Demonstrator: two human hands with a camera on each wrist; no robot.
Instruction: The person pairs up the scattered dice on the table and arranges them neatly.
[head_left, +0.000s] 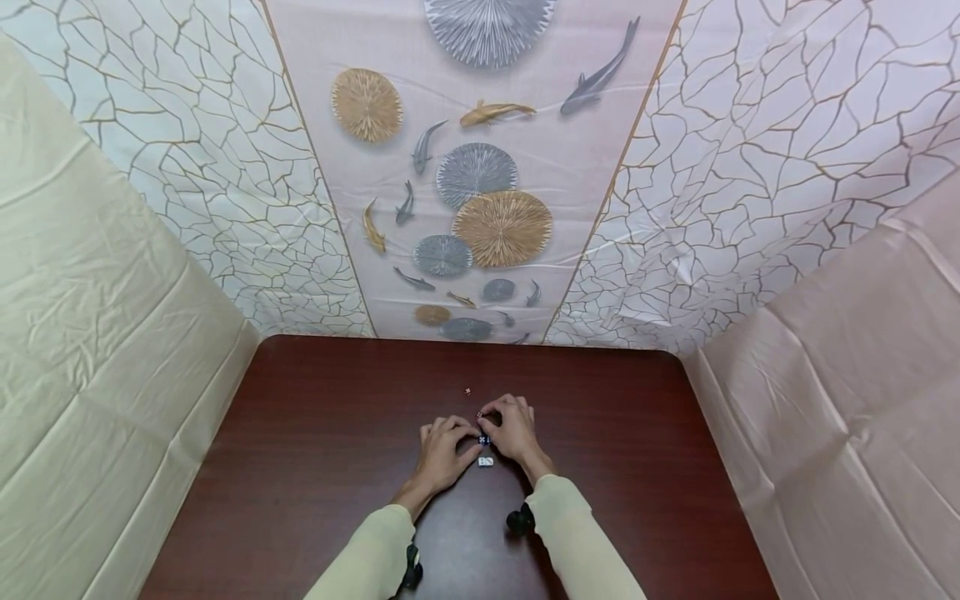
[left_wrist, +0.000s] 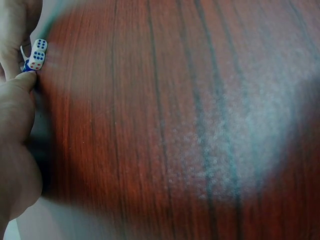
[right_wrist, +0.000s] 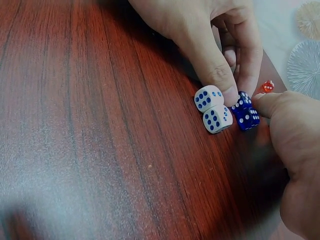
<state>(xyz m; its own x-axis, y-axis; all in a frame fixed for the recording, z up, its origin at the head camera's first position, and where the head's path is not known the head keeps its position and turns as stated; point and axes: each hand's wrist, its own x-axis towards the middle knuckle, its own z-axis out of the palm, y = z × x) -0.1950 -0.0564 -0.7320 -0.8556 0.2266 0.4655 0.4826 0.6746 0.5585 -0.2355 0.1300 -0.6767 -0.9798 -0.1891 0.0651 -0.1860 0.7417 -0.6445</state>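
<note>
My left hand (head_left: 442,454) comes in from the left, its thumb and index finger pinching a pair of dark blue dice (right_wrist: 245,111) with white dots. Close on the other side is my right hand (head_left: 513,429), curled, with a small reddish die (head_left: 480,414) at its thumb and index fingertips. In the right wrist view, the right thumb tip is right at the blue dice and hides what those fingers hold. Two white dice (right_wrist: 214,109) with blue dots stand side by side on the near side of the blue pair.
Farther back on the dark wooden table (head_left: 337,417) lies a single red die (head_left: 468,391). Patterned cloth (head_left: 480,292) hangs behind the table, and pale cloth walls (head_left: 112,400) flank both sides. Black wrist cameras (head_left: 519,521) sit by the sleeves.
</note>
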